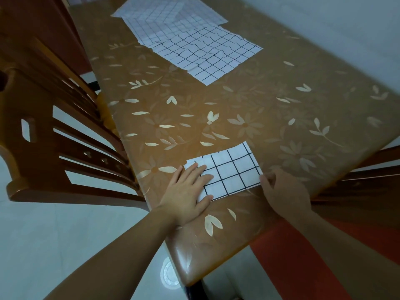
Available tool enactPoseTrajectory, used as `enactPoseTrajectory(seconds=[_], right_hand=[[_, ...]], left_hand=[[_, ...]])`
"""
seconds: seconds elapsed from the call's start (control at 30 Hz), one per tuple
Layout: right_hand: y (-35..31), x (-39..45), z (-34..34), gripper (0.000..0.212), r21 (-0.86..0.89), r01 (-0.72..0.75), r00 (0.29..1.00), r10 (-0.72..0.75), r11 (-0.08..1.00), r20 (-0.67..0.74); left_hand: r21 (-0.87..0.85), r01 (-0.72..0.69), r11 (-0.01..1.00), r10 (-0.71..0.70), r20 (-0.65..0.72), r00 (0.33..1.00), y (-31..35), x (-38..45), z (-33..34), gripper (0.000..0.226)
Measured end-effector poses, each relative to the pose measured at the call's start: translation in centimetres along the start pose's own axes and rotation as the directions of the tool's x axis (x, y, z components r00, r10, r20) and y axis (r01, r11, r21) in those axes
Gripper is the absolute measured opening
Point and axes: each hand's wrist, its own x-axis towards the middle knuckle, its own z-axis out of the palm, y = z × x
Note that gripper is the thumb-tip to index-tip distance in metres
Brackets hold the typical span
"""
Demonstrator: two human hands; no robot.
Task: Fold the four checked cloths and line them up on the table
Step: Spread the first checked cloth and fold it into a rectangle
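Slippage of the folded checked cloth [227, 172] is the main hazard, judged from the glossy flower-printed table cover [270, 118] beneath it. The cloth lies near the table's near edge, folded into a small rectangle. It is pressed flat at its left end by the left hand [188, 191], whose fingers are spread and straight. Its right corner is touched by the right hand [283, 189]; whether that corner is pinched or only pushed cannot be told, as the fingertips are turned away. If pressure is released unevenly, the layers could spring open or skew, and the stepped edges already visible at the far left corner would worsen. The unfolded checked cloths [190, 40] are spread overlapping at the table's far end, well apart from the folded one, so most of the task appears unfinished.
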Motion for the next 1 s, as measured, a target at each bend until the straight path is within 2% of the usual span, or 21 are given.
enactPoseTrajectory(seconds=[0.1,0.2,0.33,0.4,0.47,0.5,0.53,0.57,0.63,0.7,0.77,0.8,0.83,0.9,0.93,0.97,1.0], right_hand=[[-1.2,0.7,-0.2,0.032,0.145,-0.170,0.975,0.144,0.975,0.170],[-2.0,1.2,-0.4,0.033,0.176,-0.176,0.974,0.145,0.969,0.176],[-3.0,0.8,-1.2,0.014,0.314,-0.184,0.976,0.135,0.931,0.170],[-3.6,0.8,-1.2,0.021,0.497,-0.261,0.964,0.197,0.827,0.177],[-4.0,1.1,-1.6,0.032,0.696,-0.307,0.952,0.206,0.649,0.227],[-4.2,1.2,-1.9,0.034,0.735,-0.292,0.956,0.162,0.613,0.244],[-4.4,1.4,-2.7,0.034,0.734,-0.229,0.969,0.080,0.639,0.233],[-4.6,1.5,-3.7,0.035,0.708,-0.135,0.978,-0.020,0.694,0.206],[-5.1,1.9,-6.2,0.041,0.652,0.031,0.963,-0.197,0.758,0.184],[-5.5,2.4,-8.7,0.044,0.678,0.038,0.929,-0.276,0.734,0.246],[-5.9,3.0,-10.5,0.040,0.768,-0.094,0.894,-0.285,0.634,0.345],[-6.1,3.3,-11.1,0.038,0.807,-0.167,0.891,-0.265,0.566,0.370],[-6.1,3.6,-11.5,0.034,0.837,-0.225,0.897,-0.229,0.500,0.377],[-5.8,3.6,-11.6,0.024,0.865,-0.333,0.901,-0.144,0.375,0.410],[-5.3,3.3,-11.0,0.023,0.849,-0.395,0.884,-0.105,0.350,0.455],[-4.8,2.7,-10.2,0.024,0.806,-0.451,0.857,-0.066,0.383,0.511],[-4.1,2.0,-9.3,0.023,0.743,-0.479,0.829,-0.037,0.467,0.558]], left_hand=[[0.001,0.003,1.000,-0.003,0.010,1.000,0.1,0.1,-0.3,0.058],[0.008,0.011,1.000,-0.011,0.035,0.999,0.0,0.2,-0.5,0.060],[-0.020,0.020,1.000,-0.019,0.029,0.999,0.2,0.3,-0.7,0.060],[-0.045,0.039,0.998,-0.038,0.041,0.998,0.3,0.3,-0.8,0.058],[-0.100,0.077,0.992,-0.072,0.051,0.996,0.6,0.6,-1.1,0.060],[-0.161,0.109,0.981,-0.104,0.040,0.994,0.8,0.8,-1.5,0.063],[-0.258,0.155,0.954,-0.154,0.024,0.988,1.0,1.2,-2.1,0.068],[-0.379,0.200,0.904,-0.212,0.010,0.977,1.3,1.7,-3.0,0.075],[-0.616,0.272,0.740,-0.306,0.053,0.951,1.7,2.9,-5.3,0.086],[-0.787,0.339,0.515,-0.318,0.192,0.929,2.0,4.1,-7.5,0.092],[-0.849,0.411,0.332,-0.237,0.347,0.907,1.8,5.0,-9.0,0.079],[-0.842,0.451,0.297,-0.172,0.418,0.892,1.7,5.1,-9.5,0.065],[-0.819,0.487,0.303,-0.120,0.474,0.872,2.0,5.1,-9.9,0.050],[-0.805,0.511,0.303,-0.118,0.500,0.858,2.8,4.7,-9.9,0.030],[-0.817,0.515,0.261,-0.159,0.490,0.857,3.2,4.5,-9.7,0.024],[-0.831,0.516,0.208,-0.199,0.480,0.854,3.7,4.2,-9.4,0.021],[-0.839,0.516,0.173,-0.226,0.476,0.850,4.2,3.9,-8.9,0.018]])
